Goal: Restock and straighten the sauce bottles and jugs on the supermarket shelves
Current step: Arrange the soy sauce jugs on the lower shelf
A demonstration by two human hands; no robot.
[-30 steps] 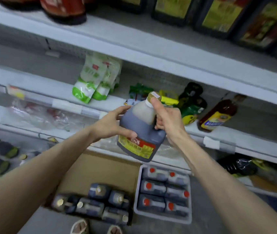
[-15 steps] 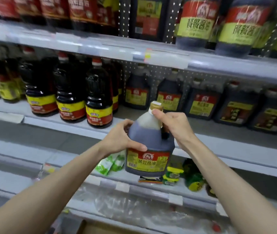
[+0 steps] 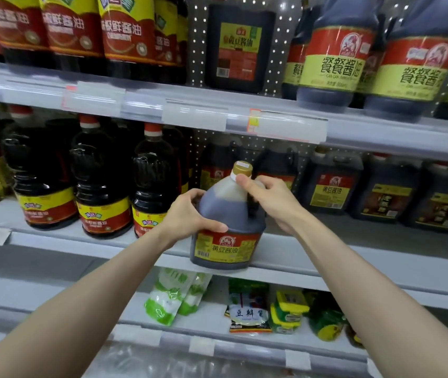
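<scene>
Jug (image 3: 231,211): dark sauce (red-yellow label) | left hand (image 3: 190,216) clasps body | right hand (image 3: 274,203) grips handle

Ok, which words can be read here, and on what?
"黄豆酱油": held jug.
"黄豆酱油": dark jug, top shelf.
"黄豆酱油": square jug, middle shelf.
"餐餐酱油": tall bottle, top right.
"极鲜酱油": red-labelled bottle, top left.
Price tags: too blurred.

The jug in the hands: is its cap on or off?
On: the gold cap sits on the jug, just above the right hand.
</scene>
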